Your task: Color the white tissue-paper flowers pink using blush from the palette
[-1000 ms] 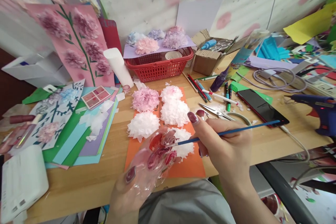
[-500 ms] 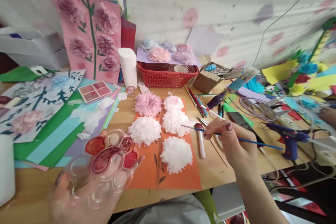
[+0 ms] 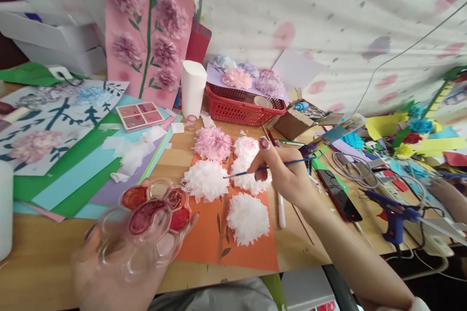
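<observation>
My left hand (image 3: 116, 272) is closed around a clear plastic paint palette (image 3: 155, 226), whose wells hold red and pink paint. Between the fingers of my right hand (image 3: 282, 167) is a thin blue paintbrush (image 3: 242, 173). Its tip is beside or touching the right edge of a white tissue-paper flower (image 3: 205, 181); I cannot tell which. A pink flower (image 3: 212, 143) lies behind that one. Another white flower (image 3: 248, 218) lies nearer me, and two more at the right are partly covered by my hand. All rest on an orange sheet (image 3: 199, 245) with small dark leaves.
A red basket (image 3: 241, 109) and a white bottle (image 3: 193, 88) stand at the back. Coloured paper and a pink four-part palette (image 3: 140, 115) lie left. A phone (image 3: 339, 194) and a blue glue gun (image 3: 396, 214) are at right. Another person's hand (image 3: 447, 194) shows at the far right.
My right hand has moved left with the paintbrush, its tip going from the right-hand white flower to the left-hand one. The view has shifted slightly. My left hand still holds the palette.
</observation>
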A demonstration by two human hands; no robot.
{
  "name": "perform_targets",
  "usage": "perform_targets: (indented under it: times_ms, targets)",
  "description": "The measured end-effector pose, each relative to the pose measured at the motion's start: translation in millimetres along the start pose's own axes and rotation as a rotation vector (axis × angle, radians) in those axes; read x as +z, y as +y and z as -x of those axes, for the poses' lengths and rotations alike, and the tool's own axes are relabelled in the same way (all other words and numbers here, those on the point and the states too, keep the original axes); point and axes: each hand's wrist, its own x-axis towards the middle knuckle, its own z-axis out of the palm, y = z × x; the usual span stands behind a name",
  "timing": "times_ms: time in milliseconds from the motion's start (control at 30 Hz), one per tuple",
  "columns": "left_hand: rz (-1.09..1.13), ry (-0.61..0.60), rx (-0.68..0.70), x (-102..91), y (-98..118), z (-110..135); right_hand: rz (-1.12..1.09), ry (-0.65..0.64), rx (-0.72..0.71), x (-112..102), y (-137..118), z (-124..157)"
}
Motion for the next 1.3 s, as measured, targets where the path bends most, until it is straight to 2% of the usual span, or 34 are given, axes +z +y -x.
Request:
perform_targets:
  times_ms: [67,100,167,200,300,400,500,600,700,800,933,1033,1133,1233,1300]
  targets:
    - [-0.008,0.093,0.012,2.4,-2.4,1.6,0.081,-0.018,-0.051,9.7,1.6,-10.7]
    - [-0.010,0.115,0.009,2.0,-3.6,1.2,0.097,-0.072,-0.055,13.2,2.2,-14.3]
    - [0.006,0.101,-0.009,-0.7,-4.6,-1.0,0.091,-0.198,-0.025,18.1,2.2,-18.7]
    - [0.017,0.078,-0.029,-2.2,-4.3,-2.3,0.089,-0.220,-0.015,19.7,1.7,-20.0]
    - [0.032,0.010,-0.049,-4.2,-1.1,-3.9,0.139,-0.146,-0.045,22.5,-1.3,-22.4]
    - [0.049,-0.045,-0.086,-3.0,2.1,-1.8,0.129,-0.229,-0.023,24.1,-5.0,-24.0]
    - [0.093,-0.086,-0.098,-2.8,3.0,-0.4,0.139,-0.210,-0.032,25.7,-8.6,-24.7]
    - [0.066,-0.081,-0.076,-2.9,2.9,-0.5,0.155,-0.253,-0.056,27.9,-11.5,-25.3]
    - [0.064,-0.033,-0.101,-0.1,3.7,1.0,0.200,-0.217,-0.090,30.8,-13.7,-27.0]
    - [0.099,0.011,-0.130,3.4,4.9,3.4,0.189,-0.294,-0.054,33.1,-15.3,-29.1]
    - [0.094,0.028,-0.073,3.2,4.4,1.7,0.207,-0.261,-0.073,35.2,-16.3,-31.2]
    - [0.118,0.082,-0.084,0.6,3.2,-1.5,0.187,-0.321,-0.071,36.5,-15.7,-31.7]
    - [0.110,0.031,-0.075,-1.9,2.9,-3.3,0.224,-0.281,-0.103,36.9,-13.9,-31.9]
    - [0.114,-0.041,-0.033,-3.7,3.0,-3.8,0.230,-0.301,-0.097,35.8,-11.8,-31.8]
    - [0.132,-0.048,-0.025,-4.3,2.9,-3.8,0.251,-0.262,-0.132,34.3,-10.6,-31.7]
